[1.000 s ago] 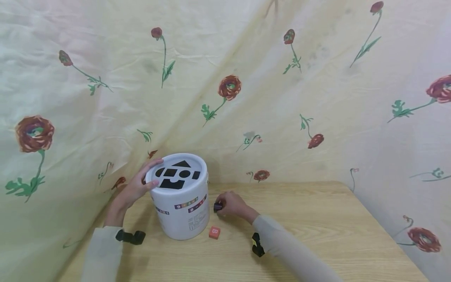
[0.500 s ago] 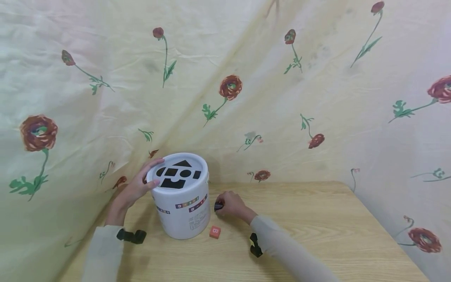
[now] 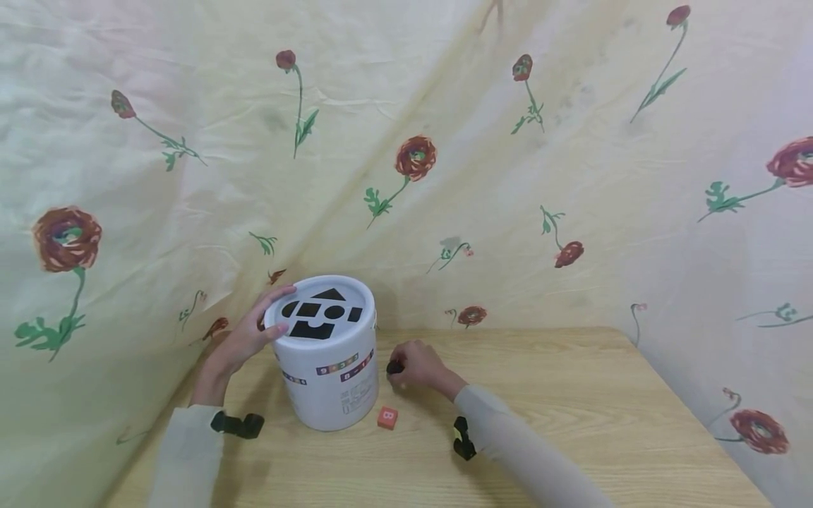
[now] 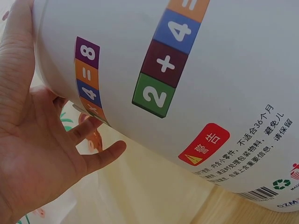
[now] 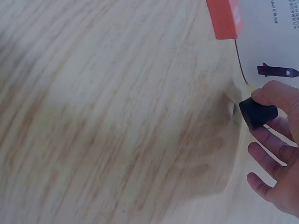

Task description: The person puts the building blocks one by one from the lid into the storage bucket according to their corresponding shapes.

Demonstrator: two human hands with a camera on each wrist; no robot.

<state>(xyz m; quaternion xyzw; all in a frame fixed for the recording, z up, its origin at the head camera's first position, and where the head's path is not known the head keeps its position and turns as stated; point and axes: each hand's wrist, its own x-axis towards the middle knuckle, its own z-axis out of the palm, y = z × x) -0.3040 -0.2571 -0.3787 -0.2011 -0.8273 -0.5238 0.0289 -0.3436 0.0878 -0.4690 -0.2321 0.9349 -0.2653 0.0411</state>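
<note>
A white shape-sorter bucket (image 3: 330,381) stands upright on the table, its lid (image 3: 349,291) marked with dark shape cutouts. My left hand (image 3: 244,339) holds its upper left rim, thumb over the near lid edge and a finger along the far side; in the left wrist view the lower fingers spread away from the wall. Just right of the bucket, my right hand (image 3: 419,367) pinches a small black block (image 5: 258,113) between thumb and fingertips, slightly above the tabletop in the right wrist view. A red block (image 3: 387,418) lettered B lies beside the bucket's base.
The wooden table (image 3: 559,416) extends to the right of the bucket. A flower-printed cloth (image 3: 483,176) hangs behind the table and along its left side, close to the bucket. A black wrist camera (image 3: 464,439) sits on my right wrist.
The black block has turned a little in my right fingertips, and that hand has shifted slightly. My left hand, the bucket and the red block have stayed in place.
</note>
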